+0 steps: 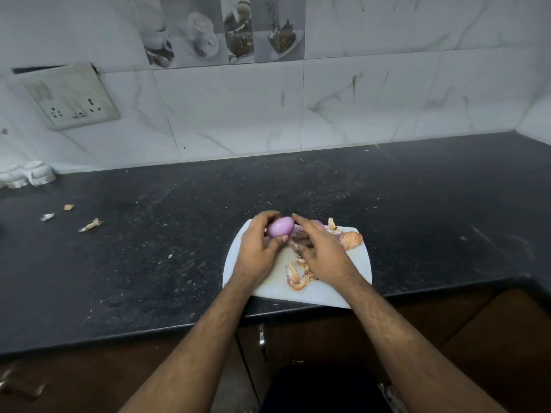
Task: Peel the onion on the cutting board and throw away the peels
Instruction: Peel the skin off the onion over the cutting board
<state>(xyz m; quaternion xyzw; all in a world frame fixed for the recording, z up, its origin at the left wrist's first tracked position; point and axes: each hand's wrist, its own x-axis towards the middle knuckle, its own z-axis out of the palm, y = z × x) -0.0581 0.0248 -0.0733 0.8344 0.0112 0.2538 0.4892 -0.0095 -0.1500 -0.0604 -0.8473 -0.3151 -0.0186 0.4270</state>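
Note:
A small purple onion [279, 226], its smooth skinless side showing, is gripped in my left hand [259, 248] just above the far left corner of the white cutting board [354, 269]. My right hand [320, 248] lies beside it with a fingertip touching the onion's right end; its other fingers curl underneath, and I cannot see whether they hold anything. Loose orange and purple peels [351, 238] lie at the board's far right corner, and more peels [296, 278] lie near its front edge.
The board sits at the front edge of a black stone counter [149, 248], overhanging slightly. Scraps of peel [91, 225] lie on the counter to the left. White cups [26, 174] stand at the far left by the tiled wall. A dark bin [325, 389] is below.

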